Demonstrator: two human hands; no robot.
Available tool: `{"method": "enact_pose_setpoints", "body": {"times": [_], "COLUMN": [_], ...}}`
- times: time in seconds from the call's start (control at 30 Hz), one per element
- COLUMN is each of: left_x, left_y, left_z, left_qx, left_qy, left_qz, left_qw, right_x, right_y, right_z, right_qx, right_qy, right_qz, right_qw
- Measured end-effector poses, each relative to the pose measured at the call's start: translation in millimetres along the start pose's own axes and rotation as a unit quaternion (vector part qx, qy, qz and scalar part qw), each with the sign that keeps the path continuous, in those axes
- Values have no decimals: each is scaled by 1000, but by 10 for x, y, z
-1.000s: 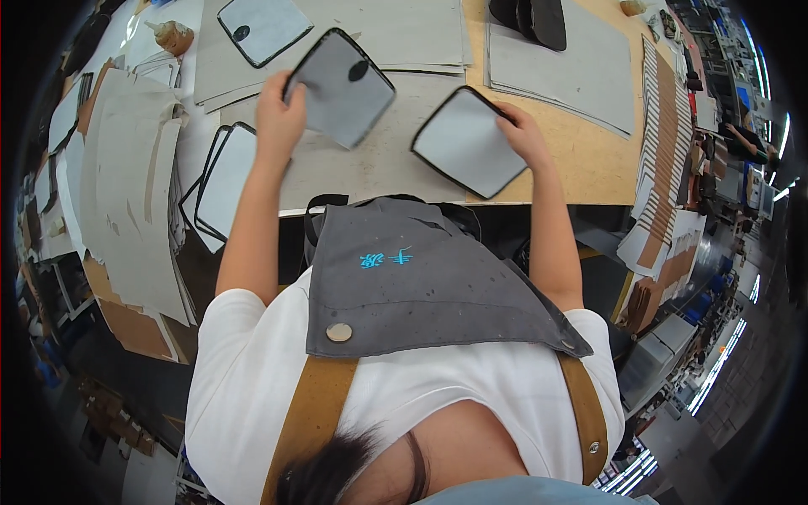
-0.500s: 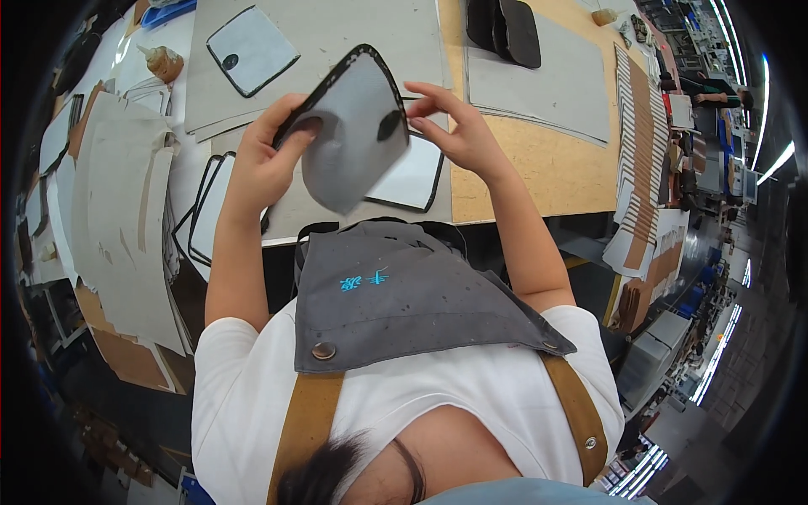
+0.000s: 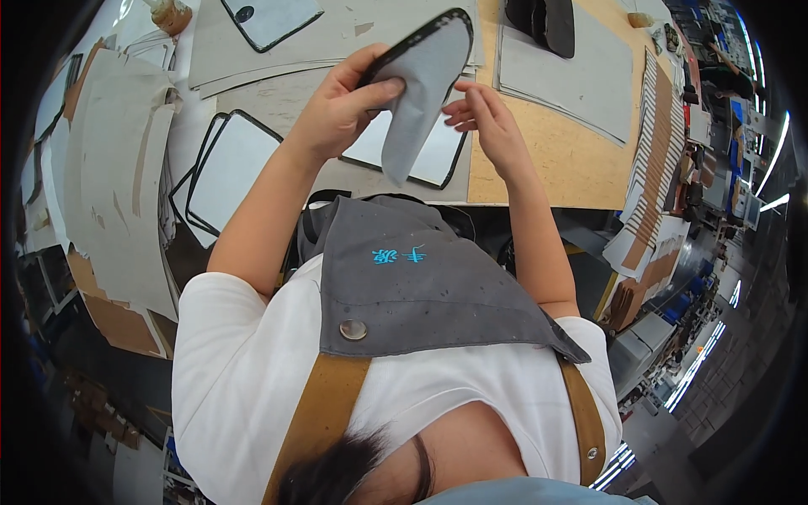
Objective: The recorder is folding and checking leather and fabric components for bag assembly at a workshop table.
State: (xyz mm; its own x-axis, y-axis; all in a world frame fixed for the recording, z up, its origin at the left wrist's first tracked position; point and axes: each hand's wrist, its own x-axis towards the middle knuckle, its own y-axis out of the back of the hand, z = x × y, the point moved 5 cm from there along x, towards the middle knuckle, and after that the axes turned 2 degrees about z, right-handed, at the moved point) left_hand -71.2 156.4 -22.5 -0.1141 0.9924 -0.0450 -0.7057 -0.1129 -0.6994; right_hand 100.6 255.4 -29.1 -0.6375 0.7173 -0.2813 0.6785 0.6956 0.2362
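Panel (image 3: 423, 88) is hanging above the table (image 3: 547, 172), with the left hand (image 3: 347, 105) grasping its left side: the thumb is pressing on the pale grey face while the fingers are curling behind. The right hand (image 3: 492, 126) is hovering just beside the opposite edge, its fingers loosely bent and gripping nothing; whether a fingertip is touching, I cannot tell. The sheet is bowing lengthwise under its hold, so it is probably light, thin and bendy, likely to crease if squeezed hard. Its black border is looking patchy and perhaps tacky, so pinching the smooth face just inside an edge seems the safer grip. Underneath, a flat white piece (image 3: 443, 151) with rounded corners is lying on the table. Farther out, overlapping black-rimmed pieces (image 3: 233, 172) are resting at the left, matte grey sheets (image 3: 572, 84) are lying at the right, and dark, curved flaps (image 3: 551, 29) are sitting on those.
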Motion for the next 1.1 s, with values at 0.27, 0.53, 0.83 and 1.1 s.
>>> {"method": "enact_pose_setpoints", "body": {"times": [0.27, 0.53, 0.83, 1.1], "left_x": [70, 250, 127, 70], "left_y": [-145, -336, -206, -513], "left_z": [78, 163, 141, 152], "left_qx": [233, 507, 387, 466], "left_qy": [-30, 22, -16, -75], "left_qz": [-96, -109, 91, 93], "left_qw": [967, 855, 918, 877], "right_x": [19, -95, -228, -263], "right_y": [44, 18, -13, -183], "right_z": [111, -600, -698, -855], "right_qx": [107, -184, -242, -261], "right_qy": [-27, 235, 327, 385], "right_qz": [119, 91, 215, 197], "right_qw": [987, 950, 888, 863]}}
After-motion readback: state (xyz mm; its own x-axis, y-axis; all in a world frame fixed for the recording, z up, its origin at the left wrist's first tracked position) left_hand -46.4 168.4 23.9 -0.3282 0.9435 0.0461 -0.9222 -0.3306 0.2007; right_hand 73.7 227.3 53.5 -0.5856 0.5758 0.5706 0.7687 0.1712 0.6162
